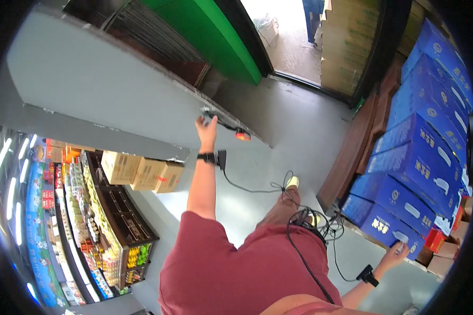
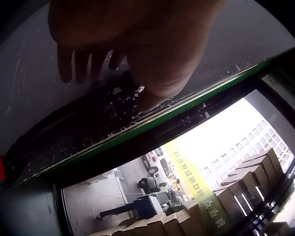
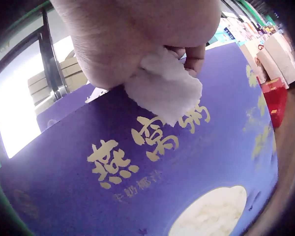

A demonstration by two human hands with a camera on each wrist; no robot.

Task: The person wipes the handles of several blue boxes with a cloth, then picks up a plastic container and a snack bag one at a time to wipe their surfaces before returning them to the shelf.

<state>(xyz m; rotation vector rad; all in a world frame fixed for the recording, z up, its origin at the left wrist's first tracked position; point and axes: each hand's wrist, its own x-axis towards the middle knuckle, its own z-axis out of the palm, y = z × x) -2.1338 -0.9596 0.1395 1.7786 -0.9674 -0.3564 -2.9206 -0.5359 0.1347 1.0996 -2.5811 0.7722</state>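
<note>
Right hand (image 3: pixel 142 34) is gripping tissue (image 3: pixel 162 96) by the blue box (image 3: pixel 54 172); left hand (image 1: pixel 206 134) is reaching, fingers loosely open, black strip (image 1: pixel 224 125) lying near fingertips. Nothing is showing what's finished or left.

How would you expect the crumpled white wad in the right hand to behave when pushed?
The white wad would probably fold rather than stay stiff, as its surface is creased and its edges look soft. It is likely light, resembling thin tissue or cloth. Its irregular shape makes rolling unlikely.
</note>
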